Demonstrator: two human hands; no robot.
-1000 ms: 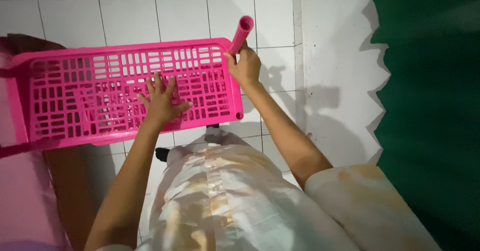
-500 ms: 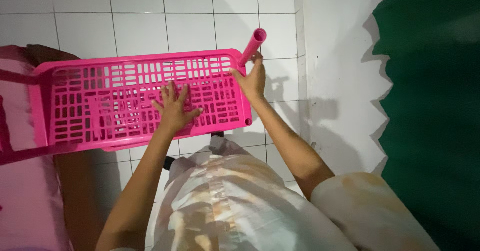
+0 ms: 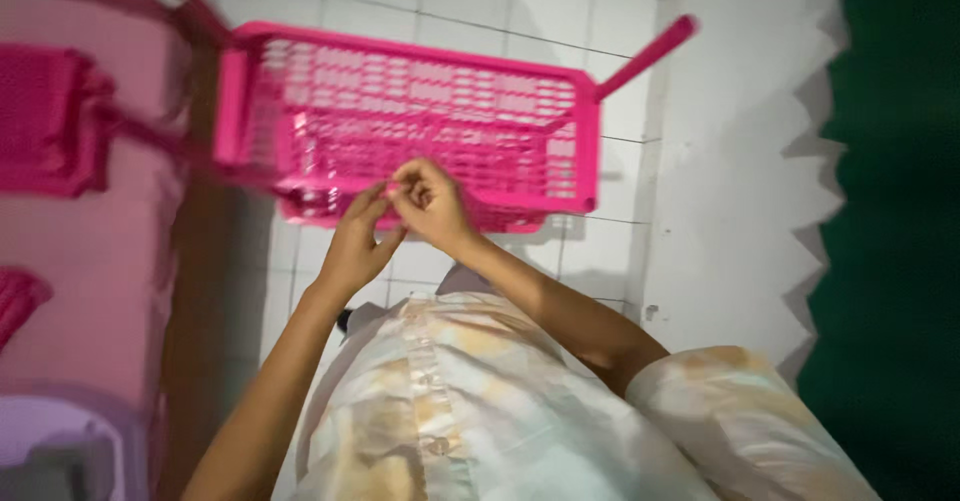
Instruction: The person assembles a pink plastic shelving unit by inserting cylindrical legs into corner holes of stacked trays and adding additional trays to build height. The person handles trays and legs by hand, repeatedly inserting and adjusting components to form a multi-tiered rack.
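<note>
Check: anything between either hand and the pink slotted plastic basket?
Nothing visible. The left hand and right hand meet directly at the near edge of the pink slotted plastic basket, fingertips together over its rim; motion blur hides the exact contact.

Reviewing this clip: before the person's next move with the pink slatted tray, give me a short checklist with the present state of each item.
1. Both hands in view: ok. The left hand and right hand meet at the near edge of the pink tray.
2. Firm hold on the tray: cannot tell. The fingertips are pinched together at the edge, but motion blur hides the contact.
3. Tray level: not ok. It is tilted over the tiled floor.
4. Pink rod at the tray's far right corner fully seated: cannot tell.
5. Room on the right: ok. The white wall stands apart from the tray.
6. Left side: cannot tell. More pink pieces there are blurred.
</note>
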